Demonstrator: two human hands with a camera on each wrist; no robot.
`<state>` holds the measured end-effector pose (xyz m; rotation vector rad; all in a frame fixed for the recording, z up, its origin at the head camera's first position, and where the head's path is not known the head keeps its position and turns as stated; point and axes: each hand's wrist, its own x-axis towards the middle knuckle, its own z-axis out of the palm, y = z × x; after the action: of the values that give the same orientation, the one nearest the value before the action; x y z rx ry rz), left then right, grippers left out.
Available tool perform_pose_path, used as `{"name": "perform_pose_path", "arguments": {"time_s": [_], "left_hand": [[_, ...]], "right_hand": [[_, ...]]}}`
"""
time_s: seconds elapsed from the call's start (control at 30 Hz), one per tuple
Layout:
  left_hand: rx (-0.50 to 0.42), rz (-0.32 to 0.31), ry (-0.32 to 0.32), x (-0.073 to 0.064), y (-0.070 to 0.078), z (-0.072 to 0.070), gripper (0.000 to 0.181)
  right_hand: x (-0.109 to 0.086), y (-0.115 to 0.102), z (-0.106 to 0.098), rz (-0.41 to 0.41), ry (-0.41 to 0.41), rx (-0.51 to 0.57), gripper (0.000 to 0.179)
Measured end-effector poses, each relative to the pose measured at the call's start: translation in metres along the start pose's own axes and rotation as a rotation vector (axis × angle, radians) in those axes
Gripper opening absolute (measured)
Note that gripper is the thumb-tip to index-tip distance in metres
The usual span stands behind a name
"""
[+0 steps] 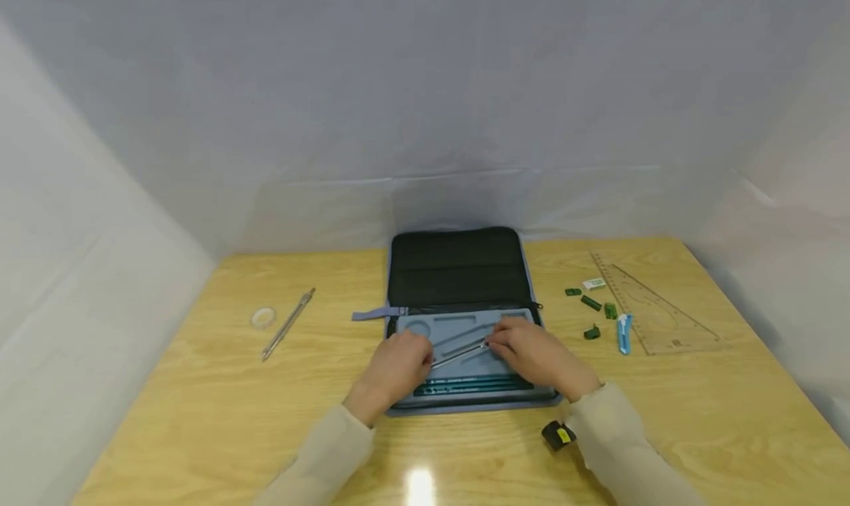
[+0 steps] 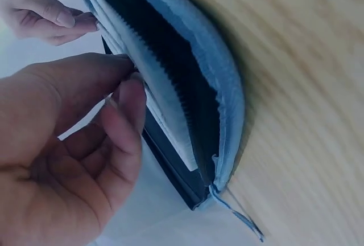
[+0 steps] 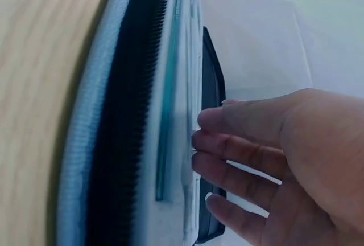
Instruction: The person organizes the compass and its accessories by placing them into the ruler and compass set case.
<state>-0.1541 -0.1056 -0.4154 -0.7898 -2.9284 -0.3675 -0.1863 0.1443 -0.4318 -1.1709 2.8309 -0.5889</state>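
Observation:
An unzipped case (image 1: 458, 270) lies on the table, its dark lid folded back and a grey-blue moulded tray (image 1: 415, 352) in its near half. Across the tray, a slim silver compass (image 1: 461, 355) slants between both hands. My left hand (image 1: 398, 358) pinches its lower left end between thumb and forefinger; the left wrist view shows the fingertips together over the tray. At the upper right end, my right hand (image 1: 534, 352) holds it with thumb and fingertips, which partly hide it. Dark green pencils (image 1: 458, 385) lie along the tray's near side.
Left of the case are a second silver compass (image 1: 288, 325) and a white tape ring (image 1: 263, 317). On the right lie a clear set square (image 1: 671, 321), a blue cutter (image 1: 624, 334), a white eraser (image 1: 594, 284) and several small green pieces (image 1: 591, 303). A strap (image 1: 375, 314) sticks out leftward.

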Motion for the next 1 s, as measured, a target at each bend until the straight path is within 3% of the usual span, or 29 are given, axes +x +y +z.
{"name": "perform_pose_path", "arguments": {"time_s": [0.47,0.73,1.0], "left_hand": [[0.067,-0.084,-0.01,0.002,0.011,0.002,0.036],[0.142,-0.126,0.051,-0.005,0.021,0.002,0.025],[0.119,-0.12,0.067,-0.009,0.027,-0.002,0.022]], "right_hand": [[-0.003,-0.006,0.007,-0.087,0.043,0.002,0.022],[-0.008,-0.013,-0.001,0.042,0.039,-0.135,0.022],[-0.011,-0.012,0.0,0.067,0.061,-0.167,0.023]]}}
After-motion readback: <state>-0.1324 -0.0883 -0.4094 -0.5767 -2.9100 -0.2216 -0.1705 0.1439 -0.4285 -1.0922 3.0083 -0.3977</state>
